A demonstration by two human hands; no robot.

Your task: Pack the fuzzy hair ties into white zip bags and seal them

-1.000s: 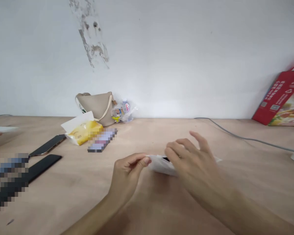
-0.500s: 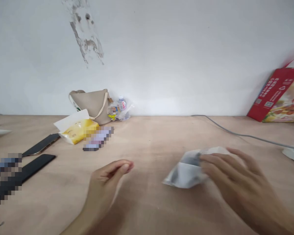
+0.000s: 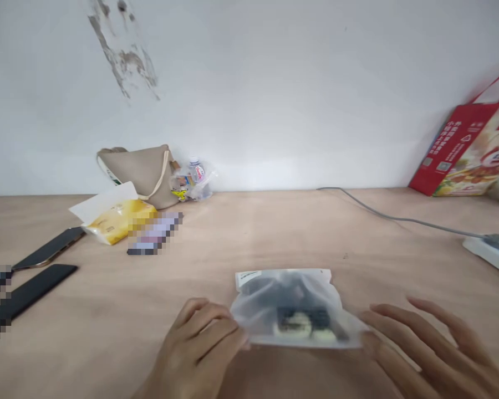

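A frosted plastic zip bag (image 3: pixel 291 310) lies flat on the table in front of me, with dark objects and pale round shapes blurred inside it. A small white label sits at its top left corner. My left hand (image 3: pixel 195 349) is curled against the bag's lower left corner, its fingers gripping that edge. My right hand (image 3: pixel 424 349) is at the lower right corner, fingers spread, and its thumb side touches the plastic.
The wooden table (image 3: pixel 249 233) runs to a white wall. Along the back stand a beige bag (image 3: pixel 139 174), a wrapped bottle (image 3: pixel 195 177) and a red box (image 3: pixel 461 149). A yellow tissue pack (image 3: pixel 116 219), a pixelated item (image 3: pixel 153 235) and two black phones (image 3: pixel 50 246) lie left. A grey cable (image 3: pixel 391 217) reaches a white power strip (image 3: pixel 488 252).
The bag has gone from crumpled under my right hand to lying flat and spread out. My left hand has moved onto its left corner, and the view has shifted slightly.
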